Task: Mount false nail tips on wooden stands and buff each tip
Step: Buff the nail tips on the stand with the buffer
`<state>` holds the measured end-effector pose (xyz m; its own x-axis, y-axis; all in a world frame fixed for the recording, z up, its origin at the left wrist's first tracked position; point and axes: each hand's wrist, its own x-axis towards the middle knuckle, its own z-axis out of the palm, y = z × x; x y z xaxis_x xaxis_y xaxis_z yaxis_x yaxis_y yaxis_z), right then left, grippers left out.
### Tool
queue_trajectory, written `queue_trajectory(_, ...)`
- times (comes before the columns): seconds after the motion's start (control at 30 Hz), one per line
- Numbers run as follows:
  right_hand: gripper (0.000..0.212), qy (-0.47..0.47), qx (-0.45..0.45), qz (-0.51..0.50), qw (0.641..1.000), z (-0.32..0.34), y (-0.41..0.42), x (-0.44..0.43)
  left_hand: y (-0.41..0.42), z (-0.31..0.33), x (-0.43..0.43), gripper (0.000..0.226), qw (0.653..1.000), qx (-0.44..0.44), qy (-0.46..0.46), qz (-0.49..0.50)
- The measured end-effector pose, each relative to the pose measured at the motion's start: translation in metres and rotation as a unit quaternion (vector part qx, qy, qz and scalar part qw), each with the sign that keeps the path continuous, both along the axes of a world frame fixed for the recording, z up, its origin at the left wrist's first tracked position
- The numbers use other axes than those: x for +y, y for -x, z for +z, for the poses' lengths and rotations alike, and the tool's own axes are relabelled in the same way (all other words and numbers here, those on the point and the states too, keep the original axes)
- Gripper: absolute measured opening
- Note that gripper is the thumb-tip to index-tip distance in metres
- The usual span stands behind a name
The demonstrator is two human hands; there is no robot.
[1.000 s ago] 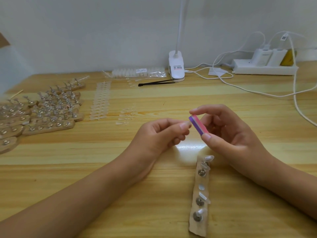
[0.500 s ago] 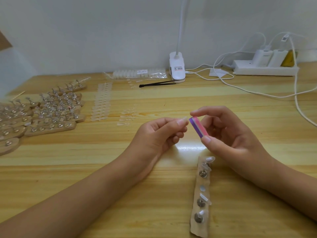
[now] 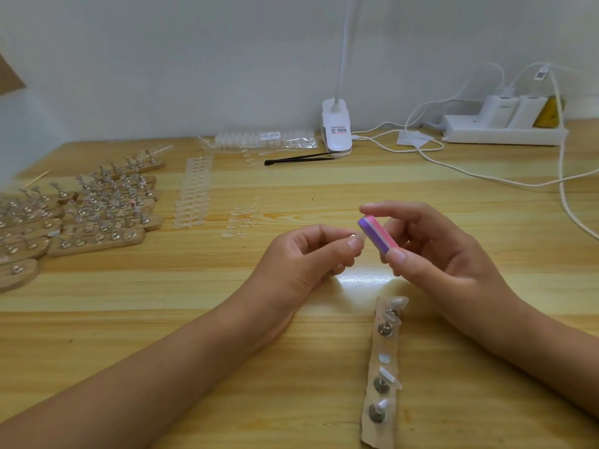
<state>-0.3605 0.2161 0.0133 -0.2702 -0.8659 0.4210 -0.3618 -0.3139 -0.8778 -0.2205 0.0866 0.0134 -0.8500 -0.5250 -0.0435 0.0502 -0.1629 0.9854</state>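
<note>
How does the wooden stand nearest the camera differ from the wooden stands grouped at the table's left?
The near wooden stand lies alone, lengthwise toward the person; the left wooden stands lie packed together, running crosswise. The near wooden stand sits just below the right hand; the left wooden stands lie well apart from it. Both are pale wood strips carrying metal holders with clear nail tips.

Only one cam here, head-worn; it looked forward and down across the table [image 3: 324, 189] from its near edge, pretty close in; wide enough that the far edge and wall [image 3: 162, 59] showed.
</note>
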Motion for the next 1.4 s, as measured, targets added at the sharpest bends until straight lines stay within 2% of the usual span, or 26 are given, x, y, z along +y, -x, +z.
queue_trajectory(0.1, 0.036, -0.009, -0.003, 0.009, 1.000, -0.0009, 0.0002, -0.0003, -0.0028, -0.0004, 0.0060, 0.015, 0.995, -0.002, 0.085, -0.041)
queue_trajectory(0.13, 0.036, -0.010, -0.004, 0.009, 1.000, -0.0011, 0.0008, -0.0002, -0.0022, -0.0003, 0.0058, 0.016, 0.996, -0.002, 0.084, -0.036)
queue_trajectory(0.23, 0.038, -0.007, -0.005, 0.000, 1.000, -0.0011, 0.0024, -0.0002, -0.0002, 0.0013, 0.0020, 0.013, 1.000, 0.004, -0.004, 0.013)
queue_trajectory(0.27, 0.039, -0.007, -0.002, 0.000, 1.000, -0.0011, 0.0024, -0.0001, -0.0006, 0.0011, 0.0017, 0.011, 1.000, 0.005, 0.000, 0.016)
queue_trajectory(0.37, 0.040, -0.012, 0.014, 0.007, 1.000, -0.0010, 0.0009, -0.0002, -0.0036, -0.0010, 0.0069, 0.010, 0.993, -0.009, 0.109, -0.039)
queue_trajectory(0.4, 0.040, -0.014, 0.014, 0.007, 1.000, -0.0007, 0.0011, -0.0001, -0.0036, -0.0003, 0.0073, 0.012, 0.993, -0.007, 0.109, -0.040)
queue_trajectory(0.5, 0.040, -0.010, -0.001, 0.000, 1.000, 0.0000, 0.0025, 0.0007, -0.0011, 0.0008, 0.0014, 0.016, 1.000, 0.003, 0.017, 0.009)
queue_trajectory(0.53, 0.040, -0.009, -0.002, -0.001, 1.000, 0.0003, 0.0023, 0.0008, -0.0013, 0.0009, 0.0008, 0.016, 1.000, 0.003, 0.018, 0.014)
queue_trajectory(0.63, 0.039, -0.021, 0.028, 0.004, 0.999, 0.0008, -0.0003, 0.0013, -0.0044, -0.0022, 0.0056, 0.019, 0.992, -0.010, 0.120, -0.033)
queue_trajectory(0.7, 0.038, -0.026, 0.035, -0.002, 0.999, 0.0020, 0.0005, 0.0023, -0.0033, -0.0028, 0.0054, 0.017, 0.994, -0.009, 0.105, -0.025)
queue_trajectory(0.77, 0.037, -0.024, 0.019, -0.013, 0.999, 0.0036, 0.0014, 0.0030, -0.0024, -0.0006, 0.0031, 0.010, 0.999, -0.004, 0.054, -0.001)
queue_trajectory(0.9, 0.036, -0.028, 0.061, -0.009, 0.998, 0.0040, -0.0021, 0.0010, -0.0048, -0.0019, 0.0057, 0.022, 0.991, -0.002, 0.128, -0.041)
queue_trajectory(1.03, 0.035, -0.020, 0.019, -0.018, 0.999, 0.0033, 0.0013, 0.0036, -0.0018, -0.0004, 0.0032, 0.023, 0.999, 0.005, 0.042, -0.003)
queue_trajectory(1.17, 0.035, -0.008, -0.010, -0.001, 1.000, 0.0011, -0.0011, -0.0010, -0.0001, -0.0024, 0.0020, 0.024, 0.999, 0.000, 0.054, 0.004)
queue_trajectory(1.3, 0.039, -0.002, -0.002, 0.008, 1.000, 0.0009, -0.0019, 0.0021, -0.0002, -0.0004, 0.0006, 0.026, 1.000, 0.003, 0.014, 0.013)
queue_trajectory(1.33, 0.039, 0.000, 0.001, 0.008, 1.000, 0.0013, -0.0023, 0.0032, -0.0008, -0.0001, 0.0014, 0.023, 1.000, 0.001, 0.025, 0.010)
queue_trajectory(1.4, 0.039, 0.004, 0.006, 0.005, 1.000, 0.0014, -0.0030, 0.0024, -0.0025, -0.0010, 0.0052, 0.012, 0.994, -0.009, 0.103, -0.025)
